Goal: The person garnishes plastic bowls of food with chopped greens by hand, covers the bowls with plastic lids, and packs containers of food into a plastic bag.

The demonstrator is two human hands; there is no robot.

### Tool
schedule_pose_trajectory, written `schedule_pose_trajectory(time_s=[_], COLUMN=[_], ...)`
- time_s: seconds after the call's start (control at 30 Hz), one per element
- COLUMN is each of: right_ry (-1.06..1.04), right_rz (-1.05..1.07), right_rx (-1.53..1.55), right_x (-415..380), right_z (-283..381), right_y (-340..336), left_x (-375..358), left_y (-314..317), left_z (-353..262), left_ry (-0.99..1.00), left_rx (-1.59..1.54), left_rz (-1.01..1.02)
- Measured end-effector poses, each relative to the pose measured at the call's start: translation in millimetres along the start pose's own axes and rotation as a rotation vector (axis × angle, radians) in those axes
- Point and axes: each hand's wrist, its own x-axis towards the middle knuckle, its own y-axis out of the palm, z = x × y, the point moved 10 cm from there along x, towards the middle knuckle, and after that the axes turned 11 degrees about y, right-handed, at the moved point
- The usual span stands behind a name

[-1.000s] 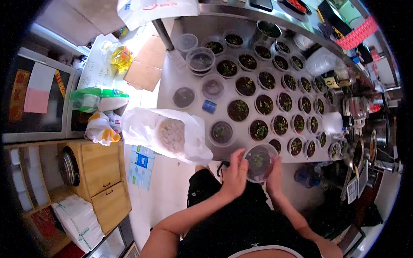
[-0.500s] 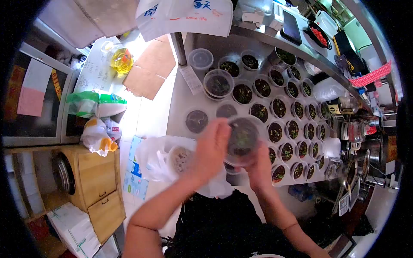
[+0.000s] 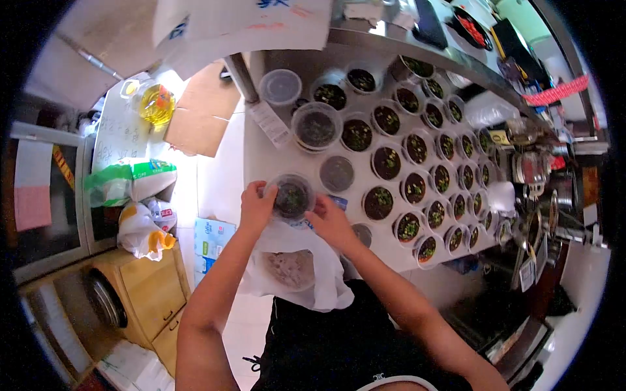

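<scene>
Lidded plastic container (image 3: 291,197) of dark filling sits on the table's (image 3: 261,156) near left part, beside rows of similar tubs (image 3: 417,176). Left hand (image 3: 256,207) and right hand (image 3: 330,219) clasp its sides, just above a white bag (image 3: 293,260).

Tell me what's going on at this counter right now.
A person holds a round lidded plastic container with dark contents and green bits, the left hand on one side and the right hand on the other, low over the metal counter. Rows of open containers with similar contents cover the counter. A few lidded ones sit near the hands, and a white plastic bag lies just below them.
</scene>
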Motion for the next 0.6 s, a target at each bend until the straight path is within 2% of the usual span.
schedule_pose_trajectory(time_s=[0.03,0.1,0.13,0.17,0.2,0.27,0.3,0.4,0.47,0.53,0.6], right_ry=[-0.011,-0.043,-0.056,-0.072,-0.090,-0.198,-0.249,-0.221,-0.241,-0.239,-0.185], right_rz=[0.036,0.104,0.080,0.061,0.045,-0.265,-0.417,-0.601,-0.628,-0.650,-0.559], right_rx=[0.087,0.266,0.164,0.060,-0.046,-0.420,-0.609,-0.733,-0.773,-0.822,-0.766], right_x=[1,4,-2,-9,-11,-11,-12,-4,0,4,9], right_z=[-3,-2,8,28,46,70,80,81,72,68,61], right_y=[10,25,18,9,1,-45,-66,-108,-105,-100,-102], left_x=[-7,-7,-6,-3,0,1,-1,-5,-9,-3,15], left_y=[4,2,-2,-2,-8,-24,-34,13,72,107,120], left_z=[2,4,7,11,6,-8,-22,-104,-121,-118,-102], left_ry=[-0.118,-0.082,-0.063,-0.064,-0.044,-0.011,0.205,0.523,0.527,0.561,0.390], left_rx=[-0.185,-0.176,-0.172,-0.340,-0.254,-0.080,0.406,0.270,0.051,0.163,0.132], left_rz=[-0.014,-0.041,-0.061,-0.091,-0.130,-0.217,-0.384,-0.039,0.209,0.070,0.045])
